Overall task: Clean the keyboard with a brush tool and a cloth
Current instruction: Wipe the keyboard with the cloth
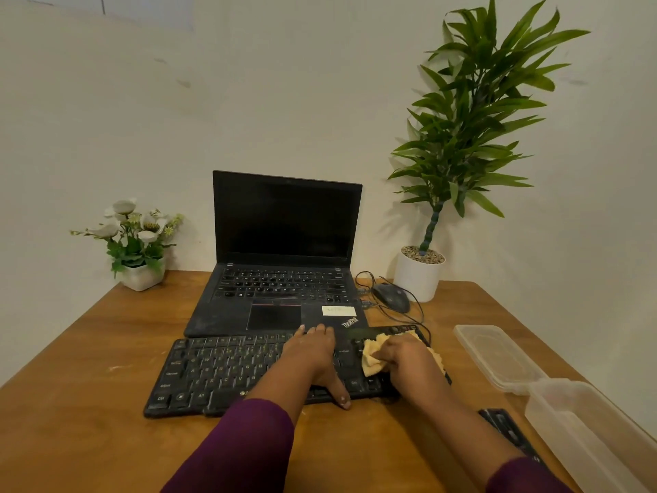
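Note:
A black external keyboard [220, 371] lies across the wooden desk in front of an open laptop. My left hand [316, 354] rests flat on the keyboard's middle, fingers straight and thumb at the front edge. My right hand [405, 357] grips a crumpled yellow cloth [371, 357] against the keyboard's right end. A dark object [508, 430] lies on the desk by my right forearm; I cannot tell what it is.
The black laptop [281, 279] stands open behind the keyboard. A wired mouse [391, 297] and its cable lie to its right. A clear plastic box [590, 432] and its lid [494, 354] sit at the right edge. A flower pot [138, 243] and a tall plant [419, 275] stand at the back.

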